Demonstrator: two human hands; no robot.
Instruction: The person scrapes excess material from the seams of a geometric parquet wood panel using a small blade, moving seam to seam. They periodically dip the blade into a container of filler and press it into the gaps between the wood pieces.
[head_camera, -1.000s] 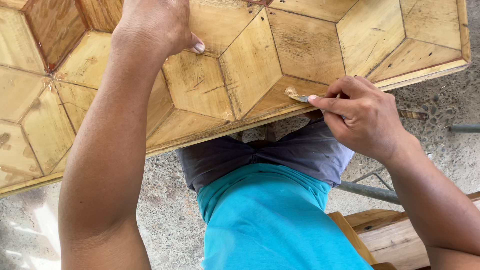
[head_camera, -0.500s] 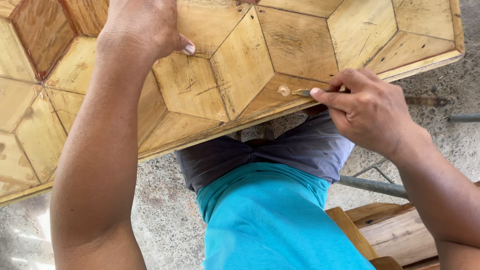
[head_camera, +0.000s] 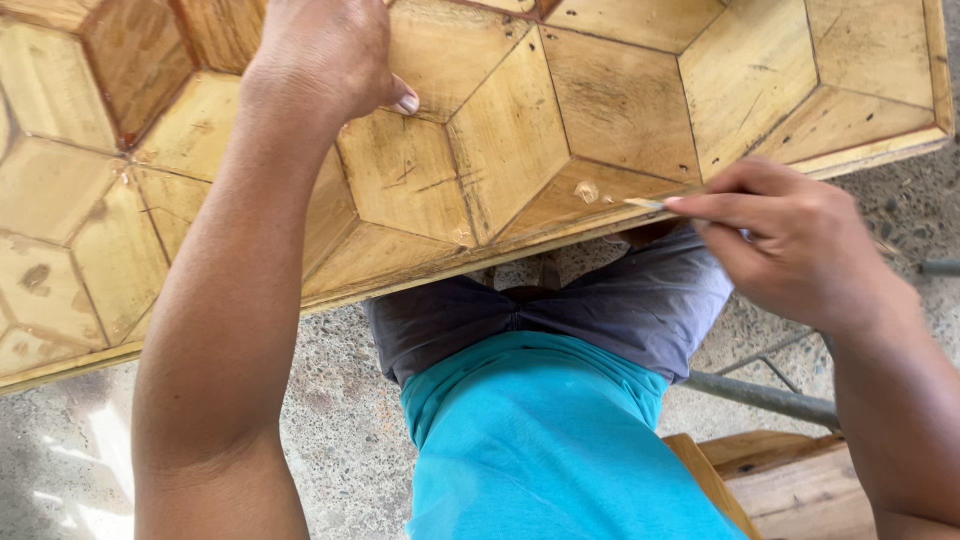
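Because it is built of many flat wooden pieces fitted into hexagons and diamonds, the inlaid wooden panel (head_camera: 520, 150) looks stiff and fairly heavy, a thing best steadied with a flat palm on its face or held by its framed edge rather than by any single piece; its yellowish surface seems smooth and perhaps a little slick, and the thin seams between pieces are probably its weakest spots. It lies across the person's lap, over the grey shorts (head_camera: 600, 310) and just above the turquoise shirt (head_camera: 550, 440). At the panel's near edge the right hand (head_camera: 790, 250) is closed in a pinch on a small thin tool (head_camera: 645, 204), whose pale tip rests on the wood beside a small pale dab (head_camera: 587, 190); the tool looks light and narrow, and most of it is hidden in the fingers, so its kind cannot be told. Farther up the panel the left hand (head_camera: 325, 60) presses down on the surface, its fingers mostly out of view, holding nothing that shows. Below and to the right of the panel a grey metal bar (head_camera: 765, 397) crosses the rough concrete floor (head_camera: 340, 420), and a plain wooden stool or plank (head_camera: 790, 485) sits by the person's right forearm. No packages, labels or signs are visible anywhere around the panel.
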